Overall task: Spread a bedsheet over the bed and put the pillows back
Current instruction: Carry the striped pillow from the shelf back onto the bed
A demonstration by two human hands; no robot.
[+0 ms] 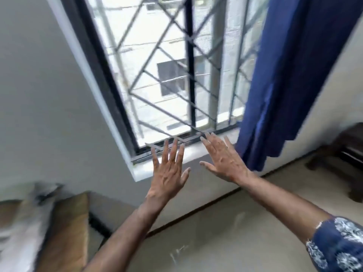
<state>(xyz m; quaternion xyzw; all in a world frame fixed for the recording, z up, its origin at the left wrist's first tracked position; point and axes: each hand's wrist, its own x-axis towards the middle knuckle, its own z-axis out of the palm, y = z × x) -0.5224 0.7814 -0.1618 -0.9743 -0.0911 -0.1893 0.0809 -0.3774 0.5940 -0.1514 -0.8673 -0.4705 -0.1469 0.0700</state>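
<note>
Showing both hands raised in front of the window (176, 75), backs toward the camera. The left hand (169, 173) and the right hand (225, 160) are each fully spread, fingers straight and apart, and neither holds anything. They sit close together, not touching, level with the white sill (188, 154).

No bedsheet can be made out between or below the hands. At lower left lie blurred soft shapes: a tan pillow (66, 228) and a pale, streaked bundle (21, 232) beside it (pillow or folded cloth; the blur prevents telling which). The bed itself cannot be identified with certainty; the pale flat surface (225, 242) beneath the forearms may be floor or mattress. A blue curtain (284, 75) hangs at the right of the window, and dark wooden furniture (347, 160) stands at the right edge.

Judged step: an empty-handed pause, with spreading not evidently begun. The next move likely calls for turning toward the lower-left items, finding the sheet, and taking an edge in each hand so it can be opened flat.
</note>
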